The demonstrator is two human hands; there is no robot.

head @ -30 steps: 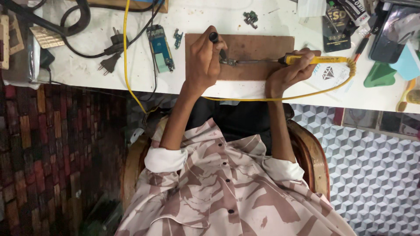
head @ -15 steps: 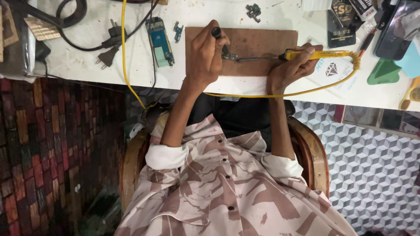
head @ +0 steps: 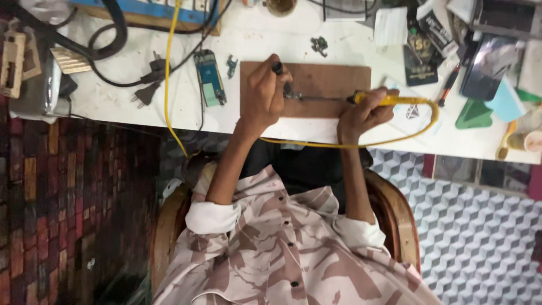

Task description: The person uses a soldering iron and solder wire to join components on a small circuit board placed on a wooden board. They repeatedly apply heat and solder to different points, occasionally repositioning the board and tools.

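- Fingers of our right hand [head: 366,113] curl tight around the yellow handle of the soldering iron [head: 384,100], with its metal shaft running from them across to the other hand.
- Fingers of our left hand [head: 264,96] are pressed together around a small dark-tipped tool [head: 277,68], held upright just where the iron's tip arrives; whatever small piece lies under them is hidden by the hand.
- Both sets of fingers rest on the brown wooden board [head: 330,76], which lies flat on the white bench [head: 254,34].
- The yellow cord [head: 339,145] loops from the iron's handle out past our right fingers, then back under both wrists along the bench edge.
- Just beyond our left fingers lie a blue circuit board [head: 209,77] and a black plug [head: 148,93] on its cable; farther beyond, a small dark part [head: 319,44] sits on the bench.
- Past our right fingers we see a green wedge-shaped piece [head: 473,114] and a heap of dark packets [head: 420,51].
- Risk, as we judge it: the hot tip sits very close to our left fingers, so a slip of either hand could burn them.
- The cord passes under our forearms; a snag there could tug the iron off its spot or drag the tip across the board.
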